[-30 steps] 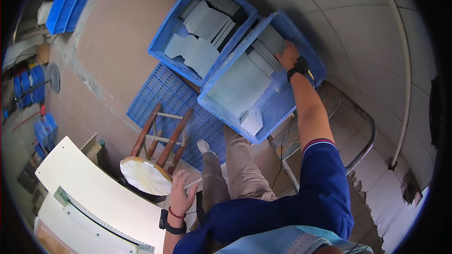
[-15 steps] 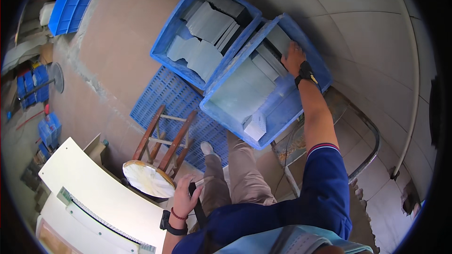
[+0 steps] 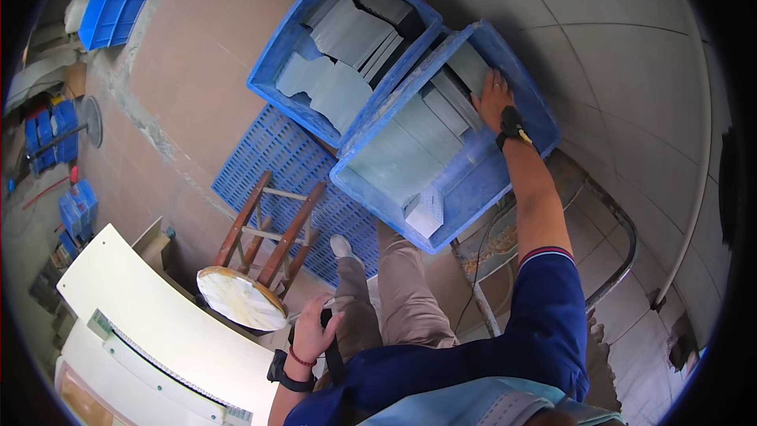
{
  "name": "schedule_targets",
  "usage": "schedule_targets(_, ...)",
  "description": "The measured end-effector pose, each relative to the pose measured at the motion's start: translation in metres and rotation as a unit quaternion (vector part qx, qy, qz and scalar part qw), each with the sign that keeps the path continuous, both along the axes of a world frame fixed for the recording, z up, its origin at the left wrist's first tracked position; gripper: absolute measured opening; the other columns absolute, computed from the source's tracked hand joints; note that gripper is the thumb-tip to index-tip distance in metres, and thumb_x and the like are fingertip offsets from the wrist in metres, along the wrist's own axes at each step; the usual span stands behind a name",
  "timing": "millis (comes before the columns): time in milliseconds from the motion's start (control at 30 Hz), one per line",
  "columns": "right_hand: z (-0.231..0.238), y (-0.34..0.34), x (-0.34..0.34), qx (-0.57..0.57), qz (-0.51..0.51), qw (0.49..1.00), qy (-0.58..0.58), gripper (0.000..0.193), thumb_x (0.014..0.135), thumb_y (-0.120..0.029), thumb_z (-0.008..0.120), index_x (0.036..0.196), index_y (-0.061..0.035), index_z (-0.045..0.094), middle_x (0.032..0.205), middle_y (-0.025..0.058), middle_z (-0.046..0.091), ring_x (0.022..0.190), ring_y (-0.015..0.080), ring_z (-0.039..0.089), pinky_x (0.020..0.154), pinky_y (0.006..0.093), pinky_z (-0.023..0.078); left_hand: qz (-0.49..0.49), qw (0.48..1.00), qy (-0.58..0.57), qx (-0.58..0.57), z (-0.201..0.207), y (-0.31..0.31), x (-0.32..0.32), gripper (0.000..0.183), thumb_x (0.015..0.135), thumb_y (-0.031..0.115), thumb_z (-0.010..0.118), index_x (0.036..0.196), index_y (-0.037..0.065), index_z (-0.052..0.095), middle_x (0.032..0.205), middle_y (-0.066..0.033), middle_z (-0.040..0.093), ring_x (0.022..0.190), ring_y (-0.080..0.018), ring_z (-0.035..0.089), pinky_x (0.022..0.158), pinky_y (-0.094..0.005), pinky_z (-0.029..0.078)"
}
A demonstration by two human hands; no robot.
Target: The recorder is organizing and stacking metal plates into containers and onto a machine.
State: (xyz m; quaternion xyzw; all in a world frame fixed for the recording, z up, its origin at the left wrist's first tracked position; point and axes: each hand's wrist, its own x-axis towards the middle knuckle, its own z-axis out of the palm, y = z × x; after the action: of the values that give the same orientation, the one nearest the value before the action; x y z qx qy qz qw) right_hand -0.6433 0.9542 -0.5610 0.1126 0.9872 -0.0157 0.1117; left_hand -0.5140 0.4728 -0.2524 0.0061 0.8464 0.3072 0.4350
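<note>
My right hand (image 3: pixel 494 102) reaches into a tilted blue plastic bin (image 3: pixel 355 181) at the upper right. Its fingers lie stretched over the end of a row of stacked thin grey sheets (image 3: pixel 471 67), with the thumb apart at their edge. Paler grey-green sheets (image 3: pixel 402 146) fill the left part of this bin, and a small white block (image 3: pixel 426 213) lies in its near corner. My left hand (image 3: pixel 314 331) hovers near my waist, fingers apart and holding nothing visible, beside a black strap (image 3: pixel 334 355).
Another blue bin (image 3: pixel 264 87) with broken-edged grey sheets stands to the left. A wooden stool (image 3: pixel 240 300) with a wrapped seat sits near a blue slatted pallet (image 3: pixel 272 150). White machine panels (image 3: pixel 158 292) are at lower left. A metal-framed stand (image 3: pixel 623 229) is right of the bin.
The view has shifted slightly. My right hand stays on the grey sheets, and my left hand remains near my waist with its fingers a little more spread.
</note>
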Motion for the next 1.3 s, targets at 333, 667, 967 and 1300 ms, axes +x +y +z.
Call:
schedule_targets(333, 0.003, -0.007, -0.028, -0.015, -0.127, 0.990, -0.061, 0.082, 0.065, -0.031, 0.076, 0.126, 0.0021, 0.031, 0.115, 0.0195, 0.050, 0.108, 0.0349, 0.048, 0.085, 0.0450, 0.045, 0.024, 1.000, 0.004, 0.005, -0.003, -0.004, 0.003, 0.034, 0.076, 0.015, 0.067, 0.103, 0.000, 0.055, 0.100, -0.0176, 0.058, 0.092, -0.0336, 0.057, 0.080, -0.0366, 0.046)
schedule_targets(667, 0.079, 0.009, -0.018, -0.084, -0.111, 0.982, -0.124, 0.074, 0.063, -0.030, 0.075, 0.117, 0.0092, 0.043, 0.113, 0.0255, 0.053, 0.107, 0.0390, 0.051, 0.089, 0.0411, 0.043, 0.036, 0.998, 0.054, 0.004, 0.017, -0.026, 0.014, 0.036, 0.076, 0.016, 0.067, 0.105, 0.000, 0.054, 0.099, -0.0185, 0.058, 0.091, -0.0348, 0.056, 0.080, -0.0376, 0.046)
schedule_targets(967, 0.201, -0.018, 0.056, -0.580, -0.345, 0.732, -0.088, 0.055, 0.073, -0.027, 0.069, 0.111, 0.0087, 0.050, 0.101, 0.0114, 0.060, 0.090, 0.0188, 0.059, 0.081, 0.0322, 0.047, 0.038, 0.987, 0.132, 0.079, 0.041, -0.024, 0.009, 0.038, 0.075, 0.016, 0.067, 0.106, -0.002, 0.053, 0.105, -0.0193, 0.056, 0.099, -0.0354, 0.054, 0.084, -0.0362, 0.044)
schedule_targets(1300, 0.345, -0.213, 0.103, -0.787, -0.184, 0.562, -0.173, 0.055, 0.079, -0.022, 0.064, 0.119, 0.0091, 0.043, 0.113, 0.0155, 0.056, 0.101, 0.0218, 0.056, 0.089, 0.0340, 0.043, 0.319, 0.871, 0.020, 0.373, 0.058, -0.027, 0.024, 0.070, 0.077, 0.011, 0.070, 0.133, -0.003, 0.030, 0.133, -0.0170, 0.039, 0.124, -0.0260, 0.039, 0.097, -0.0382, 0.038)
